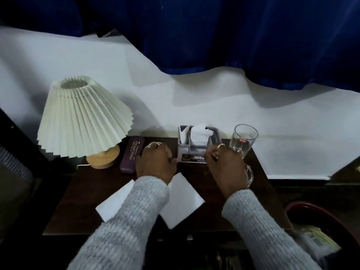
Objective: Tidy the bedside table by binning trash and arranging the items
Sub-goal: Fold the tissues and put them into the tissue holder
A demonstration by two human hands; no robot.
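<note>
On the dark bedside table point(81, 193) a grey tissue holder point(196, 148) with white tissue sticking out stands at the back. My left hand point(155, 162) is curled against its lower left corner. At its front right corner my right hand point(224, 164) is curled too; both seem to grip the holder. A clear drinking glass point(243, 140) stands just right of my right hand, touching or nearly so. A purple spectacle case point(132, 154) lies left of my left hand. Two white paper sheets point(183, 199) lie under my forearms near the front.
A pleated cream lamp point(83, 117) on a wooden base occupies the table's back left corner. A red bin point(321, 215) with packaging inside sits on the floor to the right. White sheeting and a blue curtain point(233, 36) hang behind the table.
</note>
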